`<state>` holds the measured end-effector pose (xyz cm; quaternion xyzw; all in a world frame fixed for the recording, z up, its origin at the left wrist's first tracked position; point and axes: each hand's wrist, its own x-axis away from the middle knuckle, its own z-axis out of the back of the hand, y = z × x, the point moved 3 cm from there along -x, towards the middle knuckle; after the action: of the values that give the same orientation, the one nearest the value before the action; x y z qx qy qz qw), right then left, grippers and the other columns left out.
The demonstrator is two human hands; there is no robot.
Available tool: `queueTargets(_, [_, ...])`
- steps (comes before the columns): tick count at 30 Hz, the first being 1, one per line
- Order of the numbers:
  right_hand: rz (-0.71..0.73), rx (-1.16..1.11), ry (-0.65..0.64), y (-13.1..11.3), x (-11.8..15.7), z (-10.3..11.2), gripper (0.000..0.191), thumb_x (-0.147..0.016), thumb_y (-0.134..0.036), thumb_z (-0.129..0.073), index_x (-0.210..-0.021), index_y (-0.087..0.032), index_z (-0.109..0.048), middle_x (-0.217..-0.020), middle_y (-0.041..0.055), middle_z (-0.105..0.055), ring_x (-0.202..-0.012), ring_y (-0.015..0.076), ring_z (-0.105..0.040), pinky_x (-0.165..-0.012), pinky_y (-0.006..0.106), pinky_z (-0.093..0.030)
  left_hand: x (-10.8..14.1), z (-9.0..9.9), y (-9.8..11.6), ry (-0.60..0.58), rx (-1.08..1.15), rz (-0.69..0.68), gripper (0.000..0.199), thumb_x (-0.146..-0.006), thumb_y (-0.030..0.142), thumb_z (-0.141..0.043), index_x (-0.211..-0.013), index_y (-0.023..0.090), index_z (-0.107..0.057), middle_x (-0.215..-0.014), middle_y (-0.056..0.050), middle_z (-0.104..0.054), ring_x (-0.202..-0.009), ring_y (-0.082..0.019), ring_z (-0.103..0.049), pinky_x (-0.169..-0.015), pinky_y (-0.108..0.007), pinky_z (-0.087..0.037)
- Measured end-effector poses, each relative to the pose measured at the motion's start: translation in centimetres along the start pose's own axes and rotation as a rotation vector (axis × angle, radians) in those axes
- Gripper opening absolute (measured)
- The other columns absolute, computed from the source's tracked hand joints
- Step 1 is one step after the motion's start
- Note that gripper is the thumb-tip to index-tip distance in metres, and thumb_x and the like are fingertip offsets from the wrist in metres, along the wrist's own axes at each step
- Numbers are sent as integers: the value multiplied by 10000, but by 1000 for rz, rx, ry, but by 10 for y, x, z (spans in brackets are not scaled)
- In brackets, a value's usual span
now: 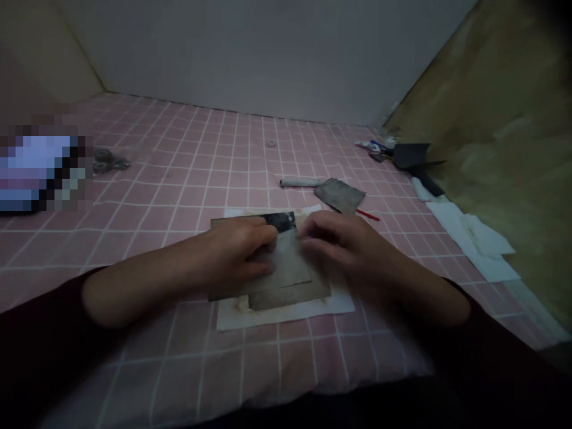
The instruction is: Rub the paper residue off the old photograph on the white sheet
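Note:
In the head view, my left hand [245,247] is closed, its fingers curled over a grey-brown sheet [286,265] whose edge sticks out past the wrist. A black flat strip [281,221] with a pale spot lies along the top of that sheet, just beyond my left fingers. My right hand [333,238] is pinched at the sheet's right edge, close to the strip's end; what is between its fingertips is too dim to make out. Another grey-brown sheet [292,296] lies underneath, on a stained white paper [286,317].
Beyond my hands lie a stack of grey squares [340,194], a pale tube [299,183] and a red stick [369,214]. White papers [469,235] and dark pieces [411,156] line the right wall. Small rings [107,161] sit left, beside a blurred-out screen [33,170].

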<state>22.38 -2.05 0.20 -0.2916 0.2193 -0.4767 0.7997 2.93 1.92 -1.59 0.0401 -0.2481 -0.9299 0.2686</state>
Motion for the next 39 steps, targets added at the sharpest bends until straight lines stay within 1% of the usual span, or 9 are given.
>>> queueTargets(3, [-110, -464, -51, -1, 3, 3, 57, -903, -243, -582, -938, -200, -595, -820, 6, -596, -720, 135, -584, -661, 278, -466, 1, 0, 0, -1, 5, -6, 85, -810, 252, -581, -861, 191, -550, -881, -3, -555, -747, -144, -514, -639, -271, -352])
queueTargets(5, [-192, -679, -66, 0, 3, 1, 89, -898, -275, -613, -947, -200, -608, -790, -8, -589, -681, 116, -595, -647, 263, -478, 1, -1, 0, 0, 7, -10, 77, -801, 237, -578, -847, 189, -539, -873, -3, -553, -740, -144, -512, -634, -273, -348])
queueTargets(9, [-267, -958, -51, 7, 2, -5, 88, -875, -269, -649, -895, -186, -629, -778, -26, -580, -591, 65, -554, -573, 208, -443, 1, -2, -1, 18, 3, -11, 78, -798, 231, -571, -814, 189, -508, -863, -3, -544, -724, -142, -501, -620, -274, -339])
queueTargets(13, [-320, -1099, -77, 10, 0, -9, 111, -851, -270, -683, -888, -175, -638, -785, -16, -606, -587, 53, -528, -539, 175, -405, 0, -3, -2, 17, 6, -5, 89, -788, 215, -582, -795, 187, -498, -857, -5, -542, -729, -143, -507, -629, -277, -349])
queueTargets(22, [-376, -1123, -2, 9, 0, -13, 137, -812, -270, -725, -855, -174, -637, -763, -28, -579, -584, 51, -514, -524, 167, -394, 2, -1, 3, 38, 27, -6, 85, -778, 186, -578, -791, 189, -494, -871, 2, -545, -751, -141, -517, -635, -275, -362])
queueTargets(26, [-383, -1060, -14, 14, -2, -12, 181, -770, -268, -763, -864, -176, -639, -773, -28, -576, -617, 65, -533, -557, 185, -422, 2, 0, 3, 37, 30, -10, 109, -775, 197, -588, -763, 186, -480, -858, 2, -547, -738, -140, -510, -623, -271, -357])
queueTargets(32, [-304, -974, -35, 15, -4, -12, 142, -763, -231, -744, -856, -194, -644, -778, -23, -586, -662, 90, -531, -610, 220, -428, 1, 0, 3, 32, 36, -4, 91, -784, 195, -583, -796, 187, -493, -881, -8, -546, -770, -149, -518, -644, -266, -368])
queueTargets(35, [-280, -954, -10, 13, -2, -13, 155, -792, -212, -713, -929, -209, -640, -808, -26, -583, -673, 84, -518, -620, 215, -399, 2, -1, 2, 40, 44, -12, 96, -786, 203, -577, -789, 188, -483, -878, -5, -540, -755, -144, -512, -635, -266, -360])
queueTargets(39, [-238, -859, -4, 11, 0, -13, 177, -814, -218, -693, -979, -218, -627, -873, -8, -599, -758, 106, -541, -671, 233, -409, 3, -2, 0, 57, 43, -29, 78, -798, 208, -559, -798, 192, -482, -867, 2, -531, -746, -141, -509, -632, -268, -360])
